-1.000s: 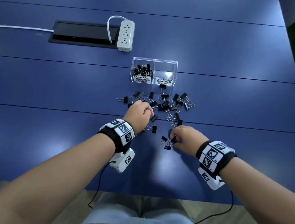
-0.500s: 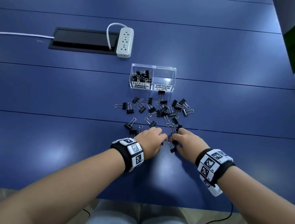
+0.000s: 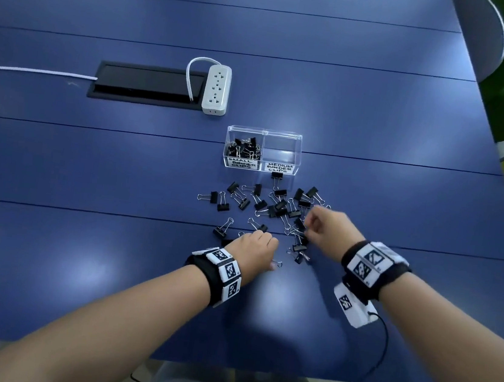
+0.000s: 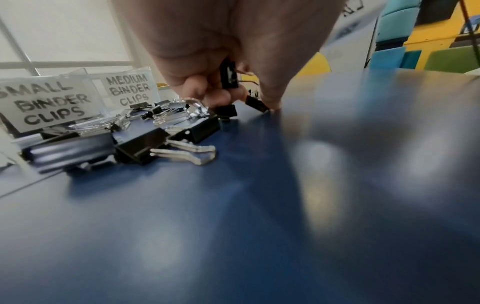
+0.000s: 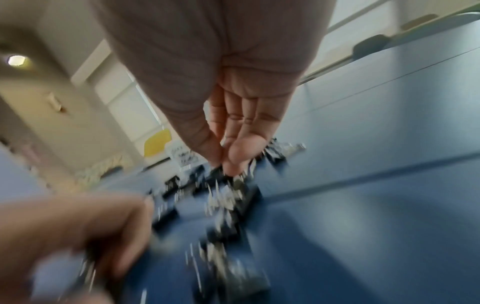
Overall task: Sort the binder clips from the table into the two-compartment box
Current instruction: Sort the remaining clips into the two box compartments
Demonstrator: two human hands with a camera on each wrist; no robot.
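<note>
A clear two-compartment box [image 3: 265, 132] stands on the blue table. Its left side, labelled small, holds several black binder clips [image 3: 244, 149]; the right side [image 3: 282, 155], labelled medium, looks empty. Many black clips [image 3: 277, 206] lie scattered in front of it. My left hand [image 3: 264, 249] sits at the near edge of the scatter. In the left wrist view the left hand [image 4: 249, 96] keeps a small clip [image 4: 230, 76] in its curled fingers and pinches another [image 4: 255, 102] on the table. My right hand [image 3: 308, 226] hovers over the right part of the scatter. In the blurred right wrist view, the right hand [image 5: 224, 164] appears to pinch a dark clip.
A white power strip [image 3: 216, 89] and a black cable hatch [image 3: 146, 84] lie behind the box to the left, with a white cable [image 3: 37, 70] running left. A chair [image 3: 485, 35] stands at the far right corner. The table's front edge [image 3: 222, 366] is near my lap.
My left hand drew back from the pile to the near clips and took hold there. My right hand lifted off the near clips and moved forward over the right side of the scatter.
</note>
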